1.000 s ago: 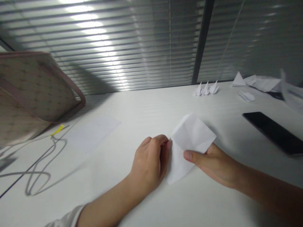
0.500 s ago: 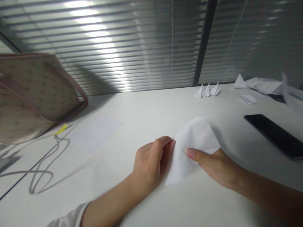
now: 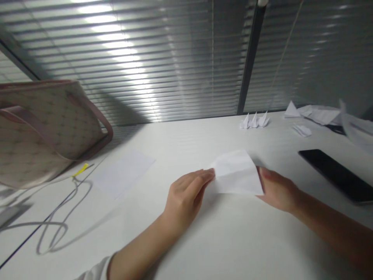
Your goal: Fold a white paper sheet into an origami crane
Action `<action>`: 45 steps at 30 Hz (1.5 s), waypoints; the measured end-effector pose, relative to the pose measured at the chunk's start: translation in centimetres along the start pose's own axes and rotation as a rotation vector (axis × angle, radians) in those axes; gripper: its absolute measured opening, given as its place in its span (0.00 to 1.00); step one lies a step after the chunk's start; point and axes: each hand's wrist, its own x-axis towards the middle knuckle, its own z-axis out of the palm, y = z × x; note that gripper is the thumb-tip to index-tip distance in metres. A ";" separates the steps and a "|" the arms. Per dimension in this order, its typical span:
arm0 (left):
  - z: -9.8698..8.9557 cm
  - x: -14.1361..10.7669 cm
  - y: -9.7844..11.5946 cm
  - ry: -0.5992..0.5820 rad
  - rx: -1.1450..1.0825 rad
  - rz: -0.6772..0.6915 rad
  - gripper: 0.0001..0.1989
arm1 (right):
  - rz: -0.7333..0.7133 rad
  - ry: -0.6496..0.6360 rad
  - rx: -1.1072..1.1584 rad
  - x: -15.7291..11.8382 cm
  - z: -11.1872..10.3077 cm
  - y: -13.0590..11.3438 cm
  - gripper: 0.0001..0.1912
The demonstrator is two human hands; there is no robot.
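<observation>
A folded sheet of white paper [image 3: 236, 174] lies nearly flat between my hands, its crease running across the middle. My left hand [image 3: 186, 197] holds its left corner with the fingertips. My right hand [image 3: 276, 190] grips its right edge, with the thumb on top and the fingers hidden behind the paper. Both forearms rest low over the white table [image 3: 233, 241].
A patterned tote bag [image 3: 43, 132] stands at left, near a loose sheet [image 3: 124, 174], a yellow tag [image 3: 81, 170] and a thin cable [image 3: 58, 229]. Small paper folds [image 3: 254, 121], loose paper [image 3: 319, 115] and a black phone [image 3: 329, 175] lie right, before slatted blinds [image 3: 175, 58].
The paper has turned from a tilted diamond to a flatter, wider shape. My right hand has moved right along its edge, and my left fingers have straightened. The view has tilted slightly upward.
</observation>
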 end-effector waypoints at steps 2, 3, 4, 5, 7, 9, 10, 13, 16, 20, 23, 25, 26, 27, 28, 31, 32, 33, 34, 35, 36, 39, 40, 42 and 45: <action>-0.4 0.0 -0.5 0.000 0.027 0.090 0.15 | 0.006 -0.030 -0.048 -0.2 -0.2 -0.8 0.27; -0.7 0.1 -0.7 -0.006 0.040 0.131 0.16 | 0.018 -0.028 -0.088 -0.2 -0.2 -0.9 0.27; -0.9 0.2 -0.7 -0.020 0.054 0.171 0.17 | 0.029 -0.011 -0.130 -0.3 -0.2 -0.8 0.26; -1.0 0.3 -0.7 -0.040 0.070 0.208 0.18 | 0.038 0.019 -0.167 -0.3 0.0 -0.6 0.25; -1.2 0.4 -0.5 -0.072 0.107 0.262 0.18 | 0.043 0.110 -0.194 -0.1 0.4 0.1 0.21; -1.1 0.4 -0.2 -0.059 0.131 0.267 0.17 | 0.042 0.195 -0.133 0.2 1.0 0.7 0.17; -1.0 0.4 -0.2 -0.033 0.129 0.248 0.17 | 0.055 0.212 -0.094 0.4 1.3 1.0 0.16; -0.2 0.1 -0.3 0.039 0.092 0.188 0.17 | 0.085 0.258 -0.007 0.9 1.8 1.4 0.14; 0.6 -0.1 -0.7 0.055 0.044 0.156 0.14 | 0.073 0.282 0.035 1.1 1.7 1.6 0.14; 1.1 -0.2 -0.6 0.053 -0.013 0.120 0.10 | 0.067 0.293 0.056 1.2 1.4 2.1 0.12; 1.1 -0.1 -0.1 0.024 -0.035 0.116 0.09 | 0.049 0.303 0.043 1.1 1.4 2.4 0.13; 1.1 -0.1 0.1 -0.014 -0.042 0.140 0.09 | 0.059 0.311 0.034 1.1 1.5 2.4 0.15; 1.1 -0.2 0.2 -0.036 -0.044 0.158 0.09 | 0.064 0.314 0.030 1.0 1.5 2.4 0.16; 1.1 -0.2 0.2 -0.058 -0.045 0.176 0.10 | 0.065 0.318 0.024 1.0 1.6 2.3 0.16; 1.1 -0.2 0.2 -0.078 -0.046 0.192 0.10 | 0.065 0.320 0.019 0.9 1.6 2.3 0.16; 1.1 -0.3 0.3 -0.125 -0.045 0.215 0.12 | 0.057 0.328 0.003 0.8 1.6 2.2 0.15; 1.1 -0.3 0.3 -0.134 -0.046 0.215 0.12 | 0.057 0.331 -0.002 0.8 1.6 2.2 0.15; 1.1 -0.4 0.3 -0.142 -0.049 0.211 0.12 | 0.056 0.335 -0.005 0.8 1.7 2.1 0.15; 1.1 -0.4 0.4 -0.148 -0.054 0.203 0.12 | 0.055 0.339 -0.011 0.8 1.7 2.1 0.16; 1.1 -0.4 0.5 -0.152 -0.061 0.191 0.11 | 0.054 0.345 -0.017 0.8 1.7 2.1 0.16; 1.1 -0.4 0.7 -0.153 -0.069 0.174 0.11 | 0.052 0.353 -0.025 0.8 1.8 2.1 0.16; 1.1 -0.5 1.3 -0.138 -0.093 0.108 0.11 | 0.029 0.386 -0.056 0.7 2.0 2.1 0.15; 1.2 -0.5 1.5 -0.126 -0.111 0.079 0.10 | 0.015 0.400 -0.068 0.7 2.0 2.1 0.14; 1.3 -0.6 1.8 -0.100 -0.166 0.017 0.10 | -0.014 0.424 -0.094 0.5 2.0 2.1 0.14; 1.4 -0.8 2.0 -0.065 -0.226 -0.044 0.11 | -0.035 0.444 -0.130 0.4 1.8 2.4 0.15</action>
